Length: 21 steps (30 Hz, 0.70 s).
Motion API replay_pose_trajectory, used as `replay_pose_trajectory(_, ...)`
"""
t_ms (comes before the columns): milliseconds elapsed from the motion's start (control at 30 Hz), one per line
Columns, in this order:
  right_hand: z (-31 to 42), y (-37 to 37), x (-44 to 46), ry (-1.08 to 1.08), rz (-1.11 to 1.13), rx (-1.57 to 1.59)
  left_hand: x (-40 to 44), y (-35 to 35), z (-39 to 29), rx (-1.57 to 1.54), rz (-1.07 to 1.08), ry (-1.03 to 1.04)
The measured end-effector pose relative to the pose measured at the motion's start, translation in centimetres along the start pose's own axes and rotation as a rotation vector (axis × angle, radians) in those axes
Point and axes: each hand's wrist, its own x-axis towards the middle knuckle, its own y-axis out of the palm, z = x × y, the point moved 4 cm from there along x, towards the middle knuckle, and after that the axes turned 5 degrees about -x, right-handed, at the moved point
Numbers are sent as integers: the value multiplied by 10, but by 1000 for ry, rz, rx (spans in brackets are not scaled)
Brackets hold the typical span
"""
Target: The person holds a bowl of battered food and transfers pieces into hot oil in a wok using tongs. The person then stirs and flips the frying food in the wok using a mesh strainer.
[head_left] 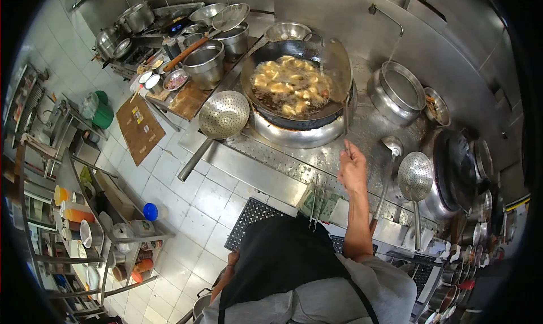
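My right hand (353, 168) is closed around the thin handle of a wide, round skimmer (337, 69). The skimmer's disc is tilted up at the right side of a large black wok (266, 53). Golden pieces of food (281, 88) fry in bubbling dark oil inside the wok, which rests on a round metal burner ring (300, 137). My left hand (232, 259) hangs low beside the black apron (271, 250). Its fingers are too small and partly hidden to make out, and I see nothing held there.
A perforated ladle (224, 114) lies left of the wok, its handle jutting over the counter edge. Another perforated ladle (416, 177) and a solid ladle (392, 147) lie to the right. Tongs (318, 202) sit at the front edge. A metal pot (396, 92) stands right.
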Motion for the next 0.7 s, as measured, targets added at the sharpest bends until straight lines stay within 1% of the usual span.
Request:
replay_pose_trajectory(33,7,4,-7,55,42,37,-1,4,6,-23,-26,30)
replay_pose_trajectory(100,15,4,-9,49,51,84,-10,11,11,-69,-73,89)
replay_pose_trajectory(133,16,4,-8,48,56,107,-9,12,14,-147,-79,-23)
replay_pose_trajectory(200,9,1,8,-60,14,31,-13,16,23,-303,-91,-250)
replay_pose_trajectory(233,2,-2,19,-113,-8,-7,-14,16,23,-288,-86,-233)
replay_pose_trajectory(300,-17,-10,52,-295,-158,-161,-10,14,19,-261,-81,-194)
replay_pose_trajectory(367,-18,-9,68,-290,-195,-159,-13,16,18,-308,-131,-158)
replay_pose_trajectory(400,-15,-7,70,-191,-160,-80,-15,18,18,-332,-156,-141)
replay_pose_trajectory(433,-12,-5,71,-91,-125,-1,-14,19,18,-331,-135,-147)
replay_pose_trajectory(500,-6,2,72,-16,-46,124,-12,20,20,-326,-91,-160)
replay_pose_trajectory(700,-16,24,92,200,130,540,-14,21,21,-229,-80,-125)
